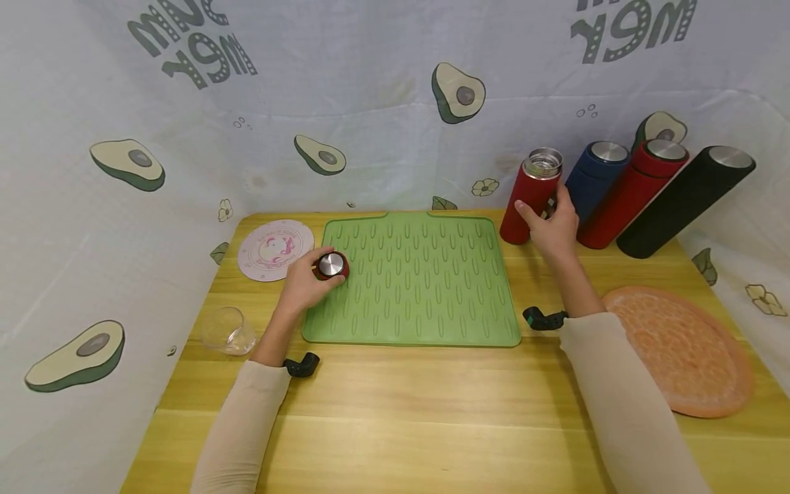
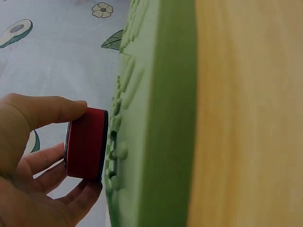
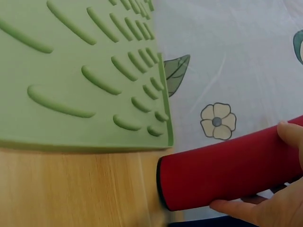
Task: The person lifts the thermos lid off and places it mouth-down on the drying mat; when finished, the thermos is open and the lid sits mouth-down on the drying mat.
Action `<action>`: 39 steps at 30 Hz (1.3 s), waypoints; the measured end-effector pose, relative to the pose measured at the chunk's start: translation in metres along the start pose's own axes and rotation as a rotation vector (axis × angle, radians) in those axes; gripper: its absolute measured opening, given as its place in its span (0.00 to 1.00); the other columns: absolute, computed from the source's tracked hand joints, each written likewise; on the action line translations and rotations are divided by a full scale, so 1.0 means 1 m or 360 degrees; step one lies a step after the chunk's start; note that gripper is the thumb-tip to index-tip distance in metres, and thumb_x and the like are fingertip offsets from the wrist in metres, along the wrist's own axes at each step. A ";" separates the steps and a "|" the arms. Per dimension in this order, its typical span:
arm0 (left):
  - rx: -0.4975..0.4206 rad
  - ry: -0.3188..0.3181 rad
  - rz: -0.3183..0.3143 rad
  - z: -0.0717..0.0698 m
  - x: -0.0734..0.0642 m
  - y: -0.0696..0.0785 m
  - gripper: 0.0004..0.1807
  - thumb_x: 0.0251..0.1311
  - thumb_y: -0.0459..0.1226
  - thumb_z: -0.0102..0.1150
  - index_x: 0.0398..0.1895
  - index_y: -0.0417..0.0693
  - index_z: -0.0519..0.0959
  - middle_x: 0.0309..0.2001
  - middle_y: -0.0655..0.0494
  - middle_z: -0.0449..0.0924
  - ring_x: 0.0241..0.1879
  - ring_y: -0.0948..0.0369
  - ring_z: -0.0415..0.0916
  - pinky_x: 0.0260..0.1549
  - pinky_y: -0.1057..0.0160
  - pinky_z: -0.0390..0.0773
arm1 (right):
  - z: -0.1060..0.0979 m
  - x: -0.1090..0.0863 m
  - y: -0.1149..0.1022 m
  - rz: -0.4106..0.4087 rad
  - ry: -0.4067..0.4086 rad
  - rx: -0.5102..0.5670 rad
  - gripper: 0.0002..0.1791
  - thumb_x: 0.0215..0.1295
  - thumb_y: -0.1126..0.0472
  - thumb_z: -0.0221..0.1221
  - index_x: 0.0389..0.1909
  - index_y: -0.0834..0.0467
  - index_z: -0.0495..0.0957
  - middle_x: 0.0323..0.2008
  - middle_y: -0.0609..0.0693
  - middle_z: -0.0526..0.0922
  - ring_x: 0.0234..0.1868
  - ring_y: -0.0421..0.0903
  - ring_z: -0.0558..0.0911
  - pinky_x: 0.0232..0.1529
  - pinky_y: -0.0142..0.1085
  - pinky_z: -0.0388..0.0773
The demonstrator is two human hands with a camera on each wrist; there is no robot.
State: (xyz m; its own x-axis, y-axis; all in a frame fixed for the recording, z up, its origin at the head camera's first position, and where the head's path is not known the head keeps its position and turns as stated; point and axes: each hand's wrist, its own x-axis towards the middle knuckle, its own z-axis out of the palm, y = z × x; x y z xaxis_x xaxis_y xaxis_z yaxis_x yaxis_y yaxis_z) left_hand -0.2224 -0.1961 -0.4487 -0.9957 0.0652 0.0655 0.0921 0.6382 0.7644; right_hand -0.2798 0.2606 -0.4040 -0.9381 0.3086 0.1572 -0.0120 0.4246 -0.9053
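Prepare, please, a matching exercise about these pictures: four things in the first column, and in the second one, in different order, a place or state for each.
Things
1. drinking glass
2. red cap
3. black bottle
4. open red bottle

Place or state
A. closed, furthest right of these four things
B. transparent, empty-handed side: touched by no hand
C. held in the right hand
D. pinched by the left hand

Pairs: 1-B, 2-D, 3-A, 4-C

Readable on the curtain [image 1: 370, 75], far left and far right: lettering "mer" [image 1: 210, 57], apparently reversed, beneath cut-off letters [image 1: 177, 15]. On the pink coaster [image 1: 276, 250], left: print too small to read.
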 end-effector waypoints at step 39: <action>0.0102 0.0136 0.0310 0.005 -0.003 0.003 0.33 0.58 0.42 0.76 0.67 0.45 0.78 0.66 0.44 0.77 0.61 0.43 0.79 0.55 0.42 0.83 | -0.031 -0.026 -0.002 -0.0167 0.0207 -0.0282 0.37 0.68 0.42 0.65 0.72 0.53 0.70 0.67 0.54 0.77 0.65 0.54 0.78 0.64 0.51 0.78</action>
State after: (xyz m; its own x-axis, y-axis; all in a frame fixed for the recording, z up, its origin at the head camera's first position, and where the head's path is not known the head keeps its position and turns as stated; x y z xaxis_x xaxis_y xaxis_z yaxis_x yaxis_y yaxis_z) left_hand -0.2187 -0.1905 -0.4493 -0.9558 0.1288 0.2643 0.2806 0.6673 0.6899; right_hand -0.2444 0.2781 -0.3943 -0.8824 0.3571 0.3064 -0.0352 0.5993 -0.7997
